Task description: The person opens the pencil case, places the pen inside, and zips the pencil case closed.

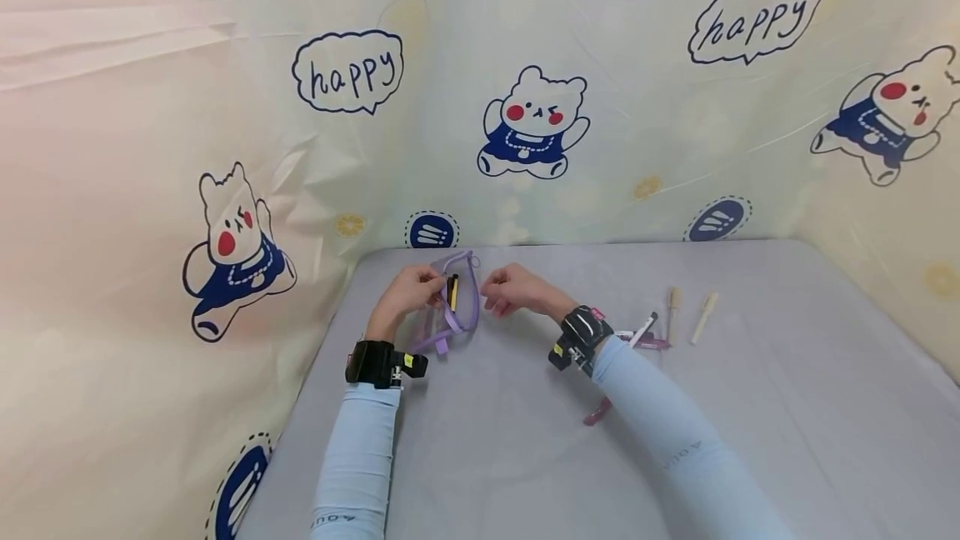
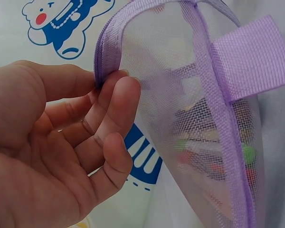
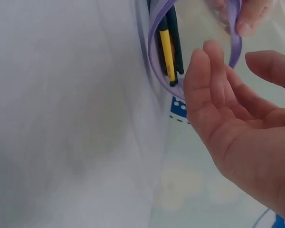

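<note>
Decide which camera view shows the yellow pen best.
The right wrist view: the yellow pen looks large and clear. The head view shows it small; in the left wrist view, the mesh pouch leaves it indistinguishable.

Mesh pencil pouch [image 1: 467, 300], translucent, lilac-bound, webbing tab [image 2: 251, 59] at side, mouth gaping, at far left of grey tabletop [image 1: 510, 440], yellow-and-black pen [image 3: 167, 53] and dark pen [image 3: 176, 45] inside.
</note>
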### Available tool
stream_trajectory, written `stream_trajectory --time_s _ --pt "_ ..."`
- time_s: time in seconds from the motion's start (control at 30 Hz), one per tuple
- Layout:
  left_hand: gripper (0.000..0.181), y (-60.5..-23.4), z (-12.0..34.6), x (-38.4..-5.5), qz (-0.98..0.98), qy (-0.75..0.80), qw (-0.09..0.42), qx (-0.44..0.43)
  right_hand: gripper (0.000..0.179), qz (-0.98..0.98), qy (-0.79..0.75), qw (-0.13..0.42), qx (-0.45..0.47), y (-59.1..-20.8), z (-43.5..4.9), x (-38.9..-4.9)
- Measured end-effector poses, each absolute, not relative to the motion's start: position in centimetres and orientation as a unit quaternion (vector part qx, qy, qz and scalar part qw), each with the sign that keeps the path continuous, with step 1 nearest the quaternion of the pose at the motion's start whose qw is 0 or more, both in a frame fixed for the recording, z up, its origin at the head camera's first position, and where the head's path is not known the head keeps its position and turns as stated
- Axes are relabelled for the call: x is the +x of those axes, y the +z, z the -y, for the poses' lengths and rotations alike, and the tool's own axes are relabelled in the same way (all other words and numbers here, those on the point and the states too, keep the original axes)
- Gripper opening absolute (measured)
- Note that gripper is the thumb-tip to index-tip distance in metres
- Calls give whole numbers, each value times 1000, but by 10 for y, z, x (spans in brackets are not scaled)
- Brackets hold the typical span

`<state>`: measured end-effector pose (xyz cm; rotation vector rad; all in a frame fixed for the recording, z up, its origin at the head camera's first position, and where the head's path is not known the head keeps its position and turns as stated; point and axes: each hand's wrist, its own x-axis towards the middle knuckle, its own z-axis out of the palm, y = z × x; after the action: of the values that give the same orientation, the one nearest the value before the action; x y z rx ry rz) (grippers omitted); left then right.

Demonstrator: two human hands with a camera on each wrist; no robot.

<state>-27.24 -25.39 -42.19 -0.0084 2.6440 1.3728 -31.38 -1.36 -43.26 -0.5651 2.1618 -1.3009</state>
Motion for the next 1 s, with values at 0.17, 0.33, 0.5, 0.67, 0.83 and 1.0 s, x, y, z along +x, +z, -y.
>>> stream_trajectory --time_s 0.17,0.33,0.5,0.67,0.83,1.0 --pt "25 -422 255 -272 -883 462 85 -5 33 -821 -436 283 -233 -430 1 -311" --pt "24 -423 254 -273 -884 461 81 -4 31 -826 -420 285 -246 -425 -8 -308" --pt "22 -423 253 -274 -883 462 81 0 30 -837 -397 274 -260 -421 -17 -304" --pt "22 -423 252 -274 -887 455 83 6 30 -848 -358 275 -278 -419 -29 -298" --pt "25 -423 253 -273 -890 449 78 2 28 -861 -323 267 -289 -415 -43 -294" --pt "27 -423 256 -274 -889 453 75 3 20 -875 -294 259 -283 -415 -57 -295"
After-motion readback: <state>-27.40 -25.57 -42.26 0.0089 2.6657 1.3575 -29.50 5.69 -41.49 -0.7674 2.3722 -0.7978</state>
